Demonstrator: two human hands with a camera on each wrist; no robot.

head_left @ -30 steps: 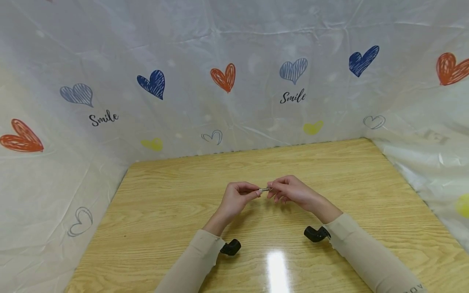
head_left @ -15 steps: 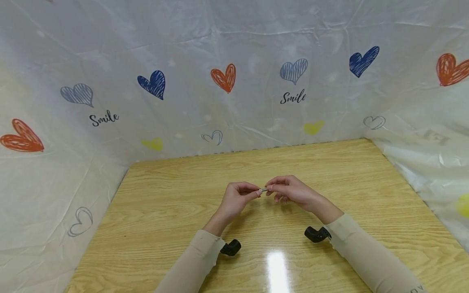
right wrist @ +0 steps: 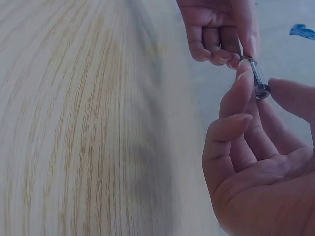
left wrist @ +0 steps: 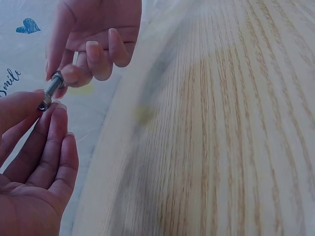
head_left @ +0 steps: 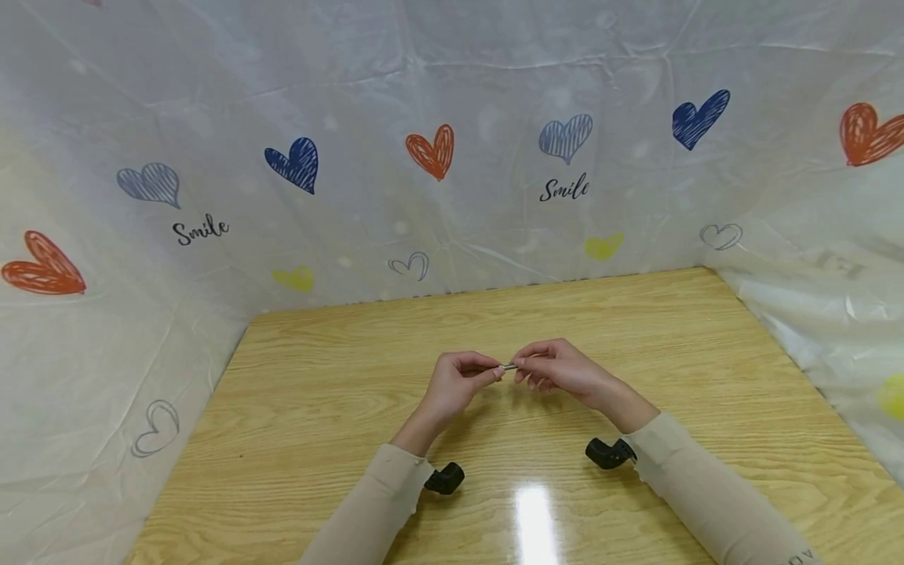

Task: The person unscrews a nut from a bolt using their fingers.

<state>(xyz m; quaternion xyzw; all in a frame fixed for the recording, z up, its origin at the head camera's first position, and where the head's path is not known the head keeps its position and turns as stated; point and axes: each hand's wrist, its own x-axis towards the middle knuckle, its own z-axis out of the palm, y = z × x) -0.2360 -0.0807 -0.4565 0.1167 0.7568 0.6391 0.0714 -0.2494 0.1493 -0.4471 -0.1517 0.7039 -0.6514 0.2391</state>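
A small silver bolt with a threaded shaft is held in the air between both hands, above the table. My left hand pinches one end of it between thumb and fingertips. At the other end, a nut sits around the thread, and my right hand pinches there with thumb and index finger. In the right wrist view the nut's ring-like end faces the right thumb, while the thread of the bolt shows between the hands. Fingertips cover part of each end in the head view.
Below the hands spreads a wood-grain table. A pale sheet printed with hearts hangs behind it and along both sides. Black curved mounts jut from both wrists near the sleeve cuffs.
The right thumb and fingers have shifted around the bolt's end, drawing together and then moving slightly again. The left hand keeps its place and its pinch.
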